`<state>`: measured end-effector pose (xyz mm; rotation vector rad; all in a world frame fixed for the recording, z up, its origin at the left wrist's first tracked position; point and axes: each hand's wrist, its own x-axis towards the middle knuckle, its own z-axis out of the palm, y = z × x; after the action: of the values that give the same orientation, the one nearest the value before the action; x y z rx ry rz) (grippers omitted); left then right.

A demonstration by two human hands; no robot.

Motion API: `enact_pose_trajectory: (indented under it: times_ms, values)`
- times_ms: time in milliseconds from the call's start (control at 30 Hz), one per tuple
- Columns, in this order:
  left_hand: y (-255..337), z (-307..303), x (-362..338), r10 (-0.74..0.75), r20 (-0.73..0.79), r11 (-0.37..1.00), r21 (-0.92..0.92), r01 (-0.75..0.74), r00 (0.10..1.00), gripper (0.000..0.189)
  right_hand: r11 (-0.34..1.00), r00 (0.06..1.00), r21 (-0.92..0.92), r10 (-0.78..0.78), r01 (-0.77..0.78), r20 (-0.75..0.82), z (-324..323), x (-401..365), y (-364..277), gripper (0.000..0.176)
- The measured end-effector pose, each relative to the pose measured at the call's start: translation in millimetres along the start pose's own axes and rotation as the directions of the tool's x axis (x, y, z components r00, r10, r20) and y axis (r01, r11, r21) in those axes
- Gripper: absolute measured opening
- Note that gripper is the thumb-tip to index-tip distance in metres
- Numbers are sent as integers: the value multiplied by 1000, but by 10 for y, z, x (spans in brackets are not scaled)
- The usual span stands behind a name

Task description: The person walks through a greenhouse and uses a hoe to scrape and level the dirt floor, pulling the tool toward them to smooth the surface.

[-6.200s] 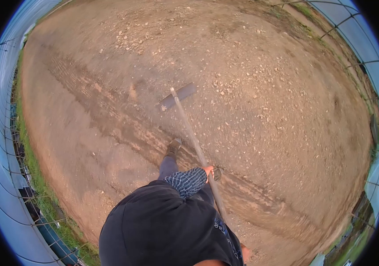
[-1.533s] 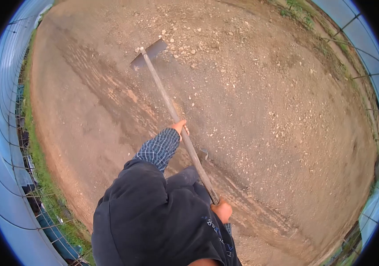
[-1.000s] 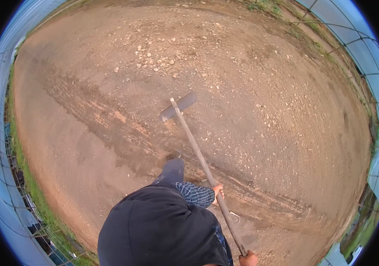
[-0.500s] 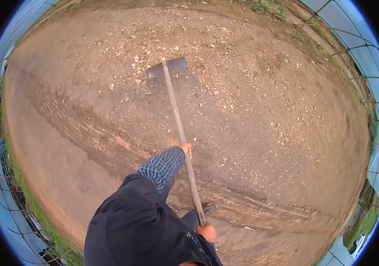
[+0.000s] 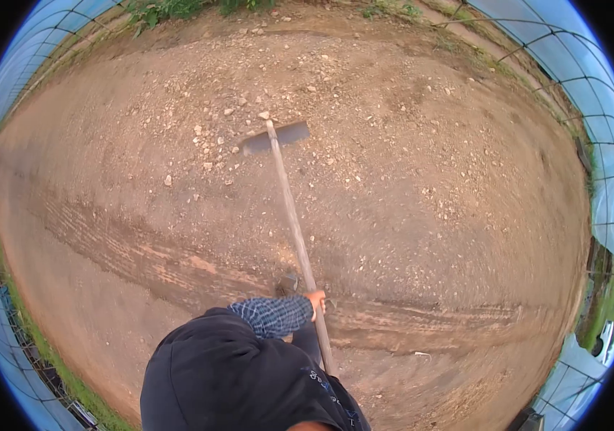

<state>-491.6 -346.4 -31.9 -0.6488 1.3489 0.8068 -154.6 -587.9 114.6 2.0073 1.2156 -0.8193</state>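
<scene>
Fingers of my left hand (image 5: 318, 302) are wrapped round a long wooden handle (image 5: 292, 215), below its middle. At the far end of the handle, a wide flat metal blade (image 5: 294, 133) rests on the stony ground, tilted slightly up to the right. Small pale stones (image 5: 210, 147) lie around the blade, most densely to its left. The lower end of the handle passes out of sight beside the dark jacket (image 5: 228, 377). My right hand is not visible.
Brown gravelly soil (image 5: 407, 251) spreads all round, with a darker rutted band (image 5: 422, 320) across it. A shoe (image 5: 288, 282) shows beside the handle. Blue sheeting on a wire frame (image 5: 612, 183) curves along both sides; green plants (image 5: 167, 10) grow at the top.
My left hand has come down and closer to my body. The blade has shifted down and slightly right in the view. My right hand, earlier on the handle's lower end, has gone from sight.
</scene>
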Motion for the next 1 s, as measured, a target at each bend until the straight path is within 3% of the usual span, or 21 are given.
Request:
enact_pose_trajectory:
  times_ms: [100,233,300,333,367,433,467,567,600,633,700,767,800,867,933,1000]
  values:
    - [-560,133,-302,-103,50,994,49,101,993,12,992,982,-22,126,-124,143,-749,-375,-393,37]
    - [-442,456,-181,-118,25,982,152,113,993,13,985,959,-6,171,-174,225,-975,-331,-782,36]
    - [-70,547,319,-47,63,988,150,37,997,15,990,979,42,124,-132,160,-845,-57,-1149,35]
    - [316,618,517,27,86,966,253,-48,996,16,993,991,73,87,-95,101,-777,111,-1427,35]
    - [734,712,718,-5,42,970,244,-6,999,17,992,997,110,50,-56,64,-707,249,-1685,35]
    - [1574,810,1180,253,80,878,400,-263,964,23,978,995,201,-44,62,-90,-820,476,-2466,32]
    - [2024,850,1311,292,93,864,402,-304,952,24,935,981,298,-173,192,-89,-1036,568,-2820,31]
    - [3054,1185,1032,361,135,800,464,-381,923,25,729,889,508,-387,458,-245,-1653,811,-3480,30]
    - [3140,1311,905,394,122,771,496,-399,911,23,726,893,520,-379,450,-243,-1667,869,-3444,30]
    - [3039,1386,794,383,126,764,513,-390,915,23,731,883,495,-383,470,-272,-1665,930,-3390,30]
    - [2746,1455,612,394,50,879,273,-392,918,18,725,867,477,-381,496,-322,-1548,1056,-3082,28]
    - [2103,1350,674,372,91,917,122,-381,924,16,795,906,440,-328,418,-269,-1312,1046,-2525,26]
    - [1754,1344,519,301,43,947,103,-304,953,15,819,922,432,-292,378,-253,-1151,978,-2211,26]
    - [1061,1198,397,164,27,975,145,-166,986,15,863,957,417,-235,285,-168,-861,765,-1588,26]
    - [276,1004,388,93,115,987,120,-107,989,14,929,991,345,-112,131,-74,-823,426,-1035,27]
    - [-264,982,174,-94,54,958,276,76,994,19,967,998,254,-35,21,50,-969,223,-653,29]
